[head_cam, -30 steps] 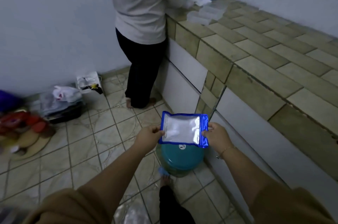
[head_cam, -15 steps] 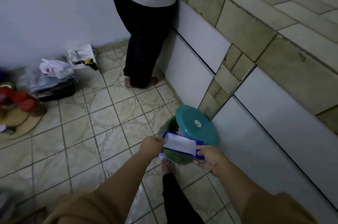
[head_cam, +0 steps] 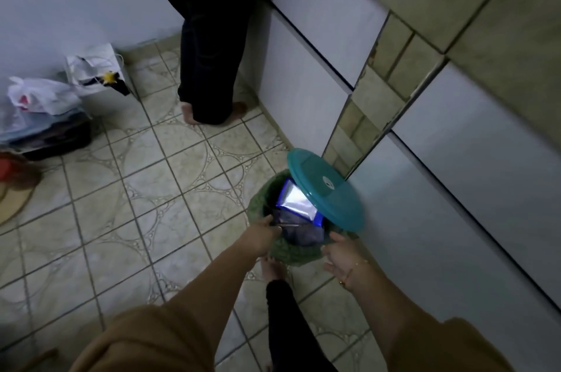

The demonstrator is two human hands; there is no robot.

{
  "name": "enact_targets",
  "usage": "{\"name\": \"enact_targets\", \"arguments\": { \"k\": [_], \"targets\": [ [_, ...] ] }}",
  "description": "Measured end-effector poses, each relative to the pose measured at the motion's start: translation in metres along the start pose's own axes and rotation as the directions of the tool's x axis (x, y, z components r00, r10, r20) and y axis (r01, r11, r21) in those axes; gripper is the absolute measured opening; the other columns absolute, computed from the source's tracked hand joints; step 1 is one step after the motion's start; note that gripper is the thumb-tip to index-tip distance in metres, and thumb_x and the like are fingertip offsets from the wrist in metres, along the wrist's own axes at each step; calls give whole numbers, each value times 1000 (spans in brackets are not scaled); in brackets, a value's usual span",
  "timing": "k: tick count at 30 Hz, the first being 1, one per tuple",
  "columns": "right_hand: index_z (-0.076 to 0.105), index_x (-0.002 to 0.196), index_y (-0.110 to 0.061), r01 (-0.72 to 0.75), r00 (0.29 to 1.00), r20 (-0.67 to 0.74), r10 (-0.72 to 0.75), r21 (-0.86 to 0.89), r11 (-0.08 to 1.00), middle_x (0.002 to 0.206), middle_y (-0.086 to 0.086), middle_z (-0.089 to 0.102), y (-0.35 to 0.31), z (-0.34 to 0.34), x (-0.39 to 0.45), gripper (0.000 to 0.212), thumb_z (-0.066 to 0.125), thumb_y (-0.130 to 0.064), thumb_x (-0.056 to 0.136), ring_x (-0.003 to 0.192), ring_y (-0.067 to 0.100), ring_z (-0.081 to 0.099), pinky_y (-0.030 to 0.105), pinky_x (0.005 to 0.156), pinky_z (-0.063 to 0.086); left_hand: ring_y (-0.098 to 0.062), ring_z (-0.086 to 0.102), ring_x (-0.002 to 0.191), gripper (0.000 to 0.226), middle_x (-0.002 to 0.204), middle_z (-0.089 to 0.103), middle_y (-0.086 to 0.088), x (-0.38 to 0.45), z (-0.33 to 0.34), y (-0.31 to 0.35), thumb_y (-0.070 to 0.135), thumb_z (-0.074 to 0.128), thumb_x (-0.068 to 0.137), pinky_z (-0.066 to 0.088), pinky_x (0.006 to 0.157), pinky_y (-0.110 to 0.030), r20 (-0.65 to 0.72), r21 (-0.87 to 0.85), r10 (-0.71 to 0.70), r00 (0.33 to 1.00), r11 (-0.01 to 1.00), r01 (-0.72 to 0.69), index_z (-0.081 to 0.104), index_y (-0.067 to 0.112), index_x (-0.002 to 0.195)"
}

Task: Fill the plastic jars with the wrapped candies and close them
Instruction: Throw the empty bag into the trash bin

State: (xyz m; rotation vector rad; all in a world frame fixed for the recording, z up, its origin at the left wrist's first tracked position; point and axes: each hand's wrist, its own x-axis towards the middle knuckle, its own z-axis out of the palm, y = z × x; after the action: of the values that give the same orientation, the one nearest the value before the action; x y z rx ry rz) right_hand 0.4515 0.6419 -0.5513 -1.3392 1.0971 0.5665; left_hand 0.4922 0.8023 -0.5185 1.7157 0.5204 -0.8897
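Observation:
An empty silver pouch with blue edges [head_cam: 296,201] lies inside a floor bin lined with a green bag [head_cam: 291,253]. The bin's teal lid [head_cam: 328,189] is tipped up on the right. My left hand [head_cam: 259,238] hovers at the bin's near left rim with relaxed fingers and holds nothing. My right hand [head_cam: 340,256] is just off the near right rim, fingers spread and empty. My bare foot [head_cam: 272,268] is at the bin's base. No jars or candies are in view.
Another person's legs [head_cam: 209,52] stand by the tiled counter front [head_cam: 409,74] at the top. White cabinet panels [head_cam: 473,189] run along the right. Plastic bags and a white paper bag [head_cam: 97,74] sit against the left wall on the tiled floor [head_cam: 145,195].
Both hands held the pouch above the closed bin. The lid has swung up, the pouch has dropped into the bin, and both hands have let go of it.

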Motion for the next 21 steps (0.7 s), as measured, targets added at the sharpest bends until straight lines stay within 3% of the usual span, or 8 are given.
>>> {"name": "enact_targets", "arguments": {
  "k": [2,4,6,8,11,13,16,21],
  "targets": [
    [45,133,-15,-11,1000,11,11,-6,1000,76,3,47,-5,-6,-11,46,44,5,91,67,13,41,25,60,35,-8,54,87,15,101,54,-6,-9,2,7,1,46,96,40,51,-10,-13,1,-15,1000,1000,15,59,8,100],
    [46,131,-3,17,1000,13,-16,-42,999,75,3,45,-13,-16,-27,41,44,5,91,66,13,41,26,60,36,-19,54,91,35,113,56,-11,-20,3,20,9,48,96,41,59,-20,-34,51,-8,999,999,10,50,8,131],
    [40,130,11,72,997,6,-71,-56,996,75,3,44,-23,-27,-45,41,45,8,90,66,13,40,26,59,34,-28,58,101,46,127,54,-15,-34,6,36,11,49,96,42,67,-26,-60,71,18,998,997,-14,40,8,141],
    [41,135,3,115,993,12,-115,-29,993,86,6,51,-38,-40,-67,46,47,6,89,72,14,45,28,63,40,-30,56,111,42,132,52,-13,-55,12,57,8,46,97,42,65,-20,-62,64,64,996,996,-60,42,8,139],
    [35,142,-11,148,987,47,-151,55,987,114,13,55,-55,-58,-102,53,46,3,92,92,22,49,36,82,47,-24,59,100,34,127,55,-9,-86,27,82,11,46,97,42,68,-18,-38,93,158,987,984,-154,50,12,130],
    [39,139,-7,195,975,86,-205,117,974,119,16,58,-67,-77,-128,48,42,6,93,94,23,54,33,76,47,-14,57,85,41,118,56,-8,-104,42,99,15,47,97,43,67,-21,-46,98,213,976,973,-207,47,15,137],
    [47,128,-10,302,945,101,-310,87,949,108,10,56,-86,-111,-176,38,40,5,94,78,16,55,23,62,45,-5,49,69,37,105,58,-1,-136,73,130,14,45,97,42,53,-13,-52,130,340,939,934,-332,51,17,133],
    [34,143,-13,484,875,17,-485,23,875,141,4,41,-105,-178,-225,52,48,-6,94,106,20,52,33,87,45,-13,57,86,31,107,63,0,-197,131,176,18,47,96,44,66,-14,-53,225,546,836,822,-523,60,20,123]
  ]
}}
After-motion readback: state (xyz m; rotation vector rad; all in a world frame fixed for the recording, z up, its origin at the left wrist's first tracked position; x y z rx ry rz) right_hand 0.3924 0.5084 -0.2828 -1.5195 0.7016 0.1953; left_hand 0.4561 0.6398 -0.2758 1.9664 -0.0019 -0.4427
